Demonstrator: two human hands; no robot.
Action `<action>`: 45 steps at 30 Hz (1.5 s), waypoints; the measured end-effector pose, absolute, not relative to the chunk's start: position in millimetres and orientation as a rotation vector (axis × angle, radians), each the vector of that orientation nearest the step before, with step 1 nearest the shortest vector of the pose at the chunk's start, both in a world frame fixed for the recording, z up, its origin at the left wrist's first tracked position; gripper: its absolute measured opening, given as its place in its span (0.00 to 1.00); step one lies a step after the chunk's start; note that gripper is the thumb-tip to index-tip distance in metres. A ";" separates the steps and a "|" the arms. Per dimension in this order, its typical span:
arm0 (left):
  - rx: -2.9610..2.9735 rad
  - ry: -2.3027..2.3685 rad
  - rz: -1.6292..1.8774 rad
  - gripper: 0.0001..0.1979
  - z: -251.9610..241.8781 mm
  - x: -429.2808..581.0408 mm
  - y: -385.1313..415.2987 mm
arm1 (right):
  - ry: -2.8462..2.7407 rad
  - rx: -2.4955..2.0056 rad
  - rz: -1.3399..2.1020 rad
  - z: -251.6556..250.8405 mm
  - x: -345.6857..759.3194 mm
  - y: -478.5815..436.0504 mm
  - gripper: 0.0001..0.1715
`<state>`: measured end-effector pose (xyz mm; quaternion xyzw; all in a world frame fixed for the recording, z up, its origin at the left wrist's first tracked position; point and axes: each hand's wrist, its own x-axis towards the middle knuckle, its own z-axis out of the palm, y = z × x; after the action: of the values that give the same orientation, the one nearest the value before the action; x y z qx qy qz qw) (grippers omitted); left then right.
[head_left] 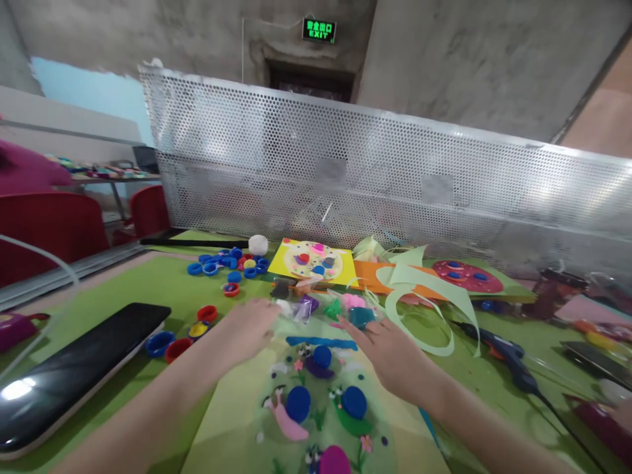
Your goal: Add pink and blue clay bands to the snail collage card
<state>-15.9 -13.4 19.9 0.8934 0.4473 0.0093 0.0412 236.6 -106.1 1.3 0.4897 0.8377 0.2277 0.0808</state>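
Before me lies a pale card (217, 421) decorated with snails that have blue and magenta bottle-cap shells, such as the pink snail (287, 421) and green snail (350, 411). A blue strip (320, 343) runs along its far part. My left hand (253, 324) is beyond the card's left side, near a white lump (284, 307); its fingers are blurred. My right hand (382, 345) reaches in with the index finger stretched out, beside a bag of teal clay (362, 317). Purple clay (307, 305), green clay (333, 308) and pink clay (353, 300) lie between the hands.
Blue and red bottle caps (210, 268) lie at left, near a large black glossy object (83, 375). A yellow snail picture (276, 263), pale green paper scraps (444, 289) and a glue gun (511, 359) lie around. A perforated metal panel (276, 151) borders the table's far side.
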 end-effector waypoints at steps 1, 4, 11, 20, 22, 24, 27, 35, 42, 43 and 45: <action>2.749 1.436 0.041 0.24 19.8 -18.0 -8.2 | 2.525 1.463 0.664 0.5 236.0 -106.0 0.43; 2.751 1.598 0.015 0.36 14.6 -21.0 4.3 | 2.551 1.489 0.607 -1.4 232.6 -105.9 0.41; 2.740 1.544 -0.062 0.31 6.0 -25.7 14.8 | 2.594 1.549 0.494 -3.5 229.8 -105.4 0.36; 2.712 1.484 0.109 0.28 22.6 -35.3 15.1 | 2.856 1.700 0.218 -0.9 221.8 -113.2 0.33; 2.746 1.396 0.224 0.31 27.5 -30.5 8.3 | 2.976 1.827 0.036 4.4 215.1 -118.0 0.32; 2.752 1.217 0.330 0.33 31.2 -24.5 -1.2 | 3.064 1.951 -0.132 9.8 207.4 -122.0 0.32; 2.654 0.895 0.448 0.39 32.3 -15.6 -15.4 | 3.139 2.031 -0.325 15.6 196.6 -125.6 0.30; 2.617 0.730 0.380 0.37 25.3 0.5 -31.7 | 3.150 2.034 -0.545 12.8 186.5 -130.5 0.29; 2.625 0.775 0.400 0.42 29.4 8.1 -43.0 | 3.158 2.039 -0.707 14.6 190.1 -133.7 0.37; 2.611 0.786 0.397 0.44 30.1 8.8 -44.1 | 3.169 2.010 -0.770 14.8 190.5 -133.6 0.37; 2.611 0.803 0.391 0.45 29.9 10.1 -45.4 | 3.146 1.963 -0.893 13.3 191.2 -131.8 0.36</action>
<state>10.1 -45.4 29.9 0.9290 0.2856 0.1391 0.1898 191.2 -131.8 13.3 0.4858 0.7786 -0.2209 -0.3301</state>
